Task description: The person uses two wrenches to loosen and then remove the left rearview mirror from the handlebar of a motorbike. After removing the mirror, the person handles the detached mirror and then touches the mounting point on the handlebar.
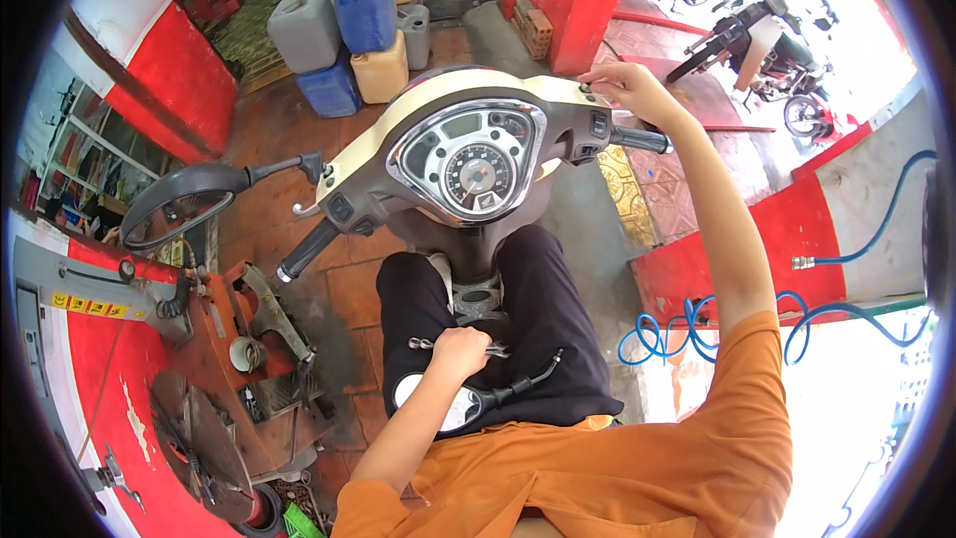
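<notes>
I sit astride a scooter with a cream and dark brown handlebar cover [398, 110] and a round chrome-rimmed speedometer [478, 176]. At the far right end of the cover, my right hand [622, 90] has its fingers pinched by the dark mirror mount [587, 90]; whatever they hold is hidden. Over my lap, my left hand [461, 351] is closed around a metal wrench [421, 344], whose ends stick out on both sides. A loose mirror [460, 408] with a black stem lies across my thighs, partly covered by my left forearm. The left mirror [184, 201] is mounted on the handlebar.
Stacked plastic jerrycans [365, 10] stand beyond the scooter at the left. A tire-changing machine [239, 339] is close on my left. Coiled blue air hose [687, 329] hangs at the right, near a red and white wall [757, 249]. Other motorbikes [767, 50] are parked outside.
</notes>
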{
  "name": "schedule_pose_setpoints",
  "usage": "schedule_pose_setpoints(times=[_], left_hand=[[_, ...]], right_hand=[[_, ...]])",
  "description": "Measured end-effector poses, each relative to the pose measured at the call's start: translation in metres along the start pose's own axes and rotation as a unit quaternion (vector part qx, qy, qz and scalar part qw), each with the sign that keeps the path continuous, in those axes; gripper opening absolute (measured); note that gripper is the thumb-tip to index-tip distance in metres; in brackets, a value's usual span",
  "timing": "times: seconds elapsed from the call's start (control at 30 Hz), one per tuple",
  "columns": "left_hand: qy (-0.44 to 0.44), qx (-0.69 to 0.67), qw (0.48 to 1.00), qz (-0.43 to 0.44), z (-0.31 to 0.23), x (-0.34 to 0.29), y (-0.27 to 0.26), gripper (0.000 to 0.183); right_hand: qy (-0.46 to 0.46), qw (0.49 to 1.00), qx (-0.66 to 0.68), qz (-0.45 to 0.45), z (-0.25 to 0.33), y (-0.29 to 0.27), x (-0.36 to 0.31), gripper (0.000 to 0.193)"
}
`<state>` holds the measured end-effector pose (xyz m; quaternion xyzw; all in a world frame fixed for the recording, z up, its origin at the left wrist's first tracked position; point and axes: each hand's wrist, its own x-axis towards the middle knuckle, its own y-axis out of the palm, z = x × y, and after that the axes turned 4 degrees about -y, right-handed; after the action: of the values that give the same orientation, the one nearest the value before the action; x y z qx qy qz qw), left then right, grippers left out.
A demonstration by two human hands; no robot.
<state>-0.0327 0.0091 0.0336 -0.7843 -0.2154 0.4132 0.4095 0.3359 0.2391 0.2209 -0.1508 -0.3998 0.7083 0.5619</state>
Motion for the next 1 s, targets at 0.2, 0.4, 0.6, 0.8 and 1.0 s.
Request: schedule_pose_setpoints(times=[0.2, 0.4, 0.6, 0.8, 1.0], left_hand=[[0.015, -0.002, 1.0, -0.014, -0.003, 0.001, -0.002, 0.014], [0.002, -0.005, 1.0, -0.013, -0.002, 0.001, 0.0, 0.015], [-0.001, -0.002, 1.0, -0.007, -0.001, 0.002, 0.002, 0.014], [-0.005, 0.002, 1.0, -0.004, -0.002, 0.002, 0.001, 0.015], [0.009, 0.005, 1.0, -0.006, 0.0, 0.005, 0.004, 0.014]], right_hand=[[0.029, 0.987, -0.16, 0.003, 0.011, 0.003, 0.01, 0.023], [-0.035, 0.996, -0.056, -0.054, 0.0, 0.003, 0.002, 0.024], [-0.073, 0.984, -0.16, -0.013, 0.0, 0.0, 0.002, 0.021], [0.007, 0.975, -0.219, -0.035, 0.028, 0.011, 0.004, 0.025], [-0.044, 0.998, -0.05, 0.0, -0.014, 0.002, 0.002, 0.024]])
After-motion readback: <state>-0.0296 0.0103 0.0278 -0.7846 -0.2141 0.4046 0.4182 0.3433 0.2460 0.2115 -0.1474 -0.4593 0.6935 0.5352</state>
